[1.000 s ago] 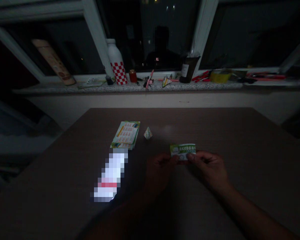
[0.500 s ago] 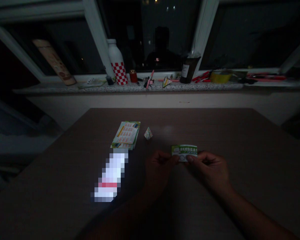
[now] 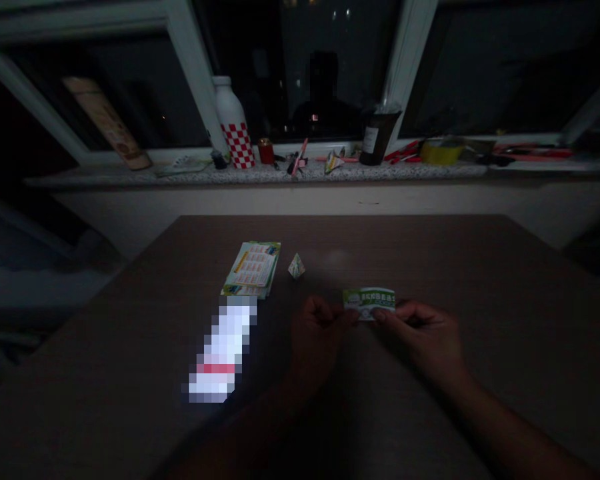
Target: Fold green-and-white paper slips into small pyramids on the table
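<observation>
A small green and white paper slip (image 3: 369,301) lies low over the dark wooden table (image 3: 480,280). My left hand (image 3: 317,337) pinches its left end and my right hand (image 3: 425,337) pinches its lower right edge. Both hands have their fingers closed on the slip. A tiny folded paper pyramid (image 3: 296,266) stands on the table beyond my left hand. Left of it lies a stack of green and orange printed leaflets (image 3: 253,269).
A bright pixelated oblong (image 3: 223,350) lies on the table left of my left hand. The windowsill (image 3: 280,175) behind holds a red-checked white bottle (image 3: 234,132), a dark cup (image 3: 377,137), a small red can (image 3: 266,152), a yellow tape roll (image 3: 439,153) and pens.
The slip has shifted very slightly to the right and my left thumb has curled closer to its end. Both hands otherwise stay in place.
</observation>
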Motion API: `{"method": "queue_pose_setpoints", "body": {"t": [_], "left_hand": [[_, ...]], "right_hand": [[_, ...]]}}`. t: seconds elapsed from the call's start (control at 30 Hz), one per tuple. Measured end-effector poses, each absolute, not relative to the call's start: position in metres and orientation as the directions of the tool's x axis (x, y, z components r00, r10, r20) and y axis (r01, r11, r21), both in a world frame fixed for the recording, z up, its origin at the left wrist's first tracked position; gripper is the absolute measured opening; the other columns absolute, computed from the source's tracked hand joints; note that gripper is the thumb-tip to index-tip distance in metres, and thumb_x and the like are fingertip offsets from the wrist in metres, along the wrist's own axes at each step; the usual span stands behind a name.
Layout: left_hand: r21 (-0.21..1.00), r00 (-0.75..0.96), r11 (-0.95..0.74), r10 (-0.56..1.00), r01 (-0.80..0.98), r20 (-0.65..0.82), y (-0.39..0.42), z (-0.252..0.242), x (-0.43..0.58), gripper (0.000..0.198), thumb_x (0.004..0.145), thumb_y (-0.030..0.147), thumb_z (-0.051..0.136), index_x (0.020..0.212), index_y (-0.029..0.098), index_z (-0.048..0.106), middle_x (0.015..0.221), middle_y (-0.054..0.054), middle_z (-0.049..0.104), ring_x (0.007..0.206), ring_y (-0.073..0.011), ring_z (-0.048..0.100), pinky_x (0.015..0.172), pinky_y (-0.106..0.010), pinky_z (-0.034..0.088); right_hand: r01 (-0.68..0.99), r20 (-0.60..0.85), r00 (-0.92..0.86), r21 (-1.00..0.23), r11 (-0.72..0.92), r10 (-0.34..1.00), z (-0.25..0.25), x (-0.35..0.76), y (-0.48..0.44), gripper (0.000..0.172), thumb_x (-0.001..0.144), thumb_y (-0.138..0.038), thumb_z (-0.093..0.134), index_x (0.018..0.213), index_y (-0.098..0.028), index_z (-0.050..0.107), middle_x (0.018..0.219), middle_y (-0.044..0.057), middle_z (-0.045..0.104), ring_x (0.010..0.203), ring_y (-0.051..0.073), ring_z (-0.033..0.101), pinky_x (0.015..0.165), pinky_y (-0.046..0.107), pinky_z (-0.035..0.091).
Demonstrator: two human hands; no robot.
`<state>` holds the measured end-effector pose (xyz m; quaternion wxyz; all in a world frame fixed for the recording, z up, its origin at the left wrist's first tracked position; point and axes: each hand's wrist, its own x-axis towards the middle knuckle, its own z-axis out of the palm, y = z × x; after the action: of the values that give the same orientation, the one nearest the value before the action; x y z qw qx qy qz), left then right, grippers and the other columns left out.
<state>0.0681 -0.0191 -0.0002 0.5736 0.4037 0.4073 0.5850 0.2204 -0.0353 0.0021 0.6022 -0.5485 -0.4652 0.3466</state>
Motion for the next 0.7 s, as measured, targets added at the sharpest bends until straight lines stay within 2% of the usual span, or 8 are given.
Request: {"method": "queue_pose_setpoints", "body": {"t": [0.27, 0.47, 0.6, 0.7], "left_hand": [[0.945, 0.006, 0.009, 1.000, -0.326, -0.007, -0.0184, 0.0005, 0.0674, 0.038, 0.063, 0.018, 0.075, 0.060, 0.019, 0.038, 0.061, 0.003, 0.065, 0.060, -0.0133, 0.064, 0.060, -0.023, 0.048], [0.930, 0.043, 0.026, 0.999, -0.366, -0.011, -0.0171, 0.0022, 0.0671, 0.039, 0.064, 0.017, 0.074, 0.059, 0.019, 0.035, 0.060, 0.003, 0.067, 0.058, -0.0133, 0.064, 0.059, -0.023, 0.048], [0.936, 0.050, 0.026, 0.999, -0.350, -0.009, -0.0165, 0.0010, 0.0657, 0.039, 0.064, 0.019, 0.074, 0.060, 0.020, 0.036, 0.061, 0.003, 0.066, 0.060, -0.0142, 0.065, 0.060, -0.024, 0.048], [0.947, 0.034, 0.020, 0.999, -0.322, -0.009, -0.0152, 0.0000, 0.0651, 0.039, 0.063, 0.022, 0.075, 0.059, 0.020, 0.036, 0.062, 0.003, 0.066, 0.060, -0.0151, 0.065, 0.060, -0.025, 0.049]], "right_hand": [[0.101, 0.135, 0.301, -0.989, 0.109, 0.944, 0.0061, 0.2209, -0.0319, 0.016, 0.059, -0.027, 0.079, 0.053, -0.017, 0.068, 0.052, 0.002, 0.068, 0.045, 0.011, 0.057, 0.045, 0.019, 0.045], [-0.039, 0.023, 0.224, -0.999, 0.032, 0.974, -0.0004, 0.2242, -0.0300, 0.021, 0.061, -0.032, 0.080, 0.056, -0.016, 0.067, 0.056, 0.005, 0.071, 0.050, 0.014, 0.062, 0.053, 0.025, 0.050], [-0.118, 0.021, 0.199, -0.992, 0.045, 0.980, -0.0027, 0.2241, -0.0293, 0.023, 0.061, -0.030, 0.081, 0.058, -0.016, 0.064, 0.056, 0.004, 0.071, 0.049, 0.014, 0.063, 0.053, 0.025, 0.051], [-0.179, 0.030, 0.130, -0.982, 0.053, 0.991, -0.0011, 0.2228, -0.0285, 0.022, 0.060, -0.028, 0.082, 0.067, -0.017, 0.064, 0.060, 0.004, 0.071, 0.053, 0.016, 0.065, 0.055, 0.027, 0.053]]}}
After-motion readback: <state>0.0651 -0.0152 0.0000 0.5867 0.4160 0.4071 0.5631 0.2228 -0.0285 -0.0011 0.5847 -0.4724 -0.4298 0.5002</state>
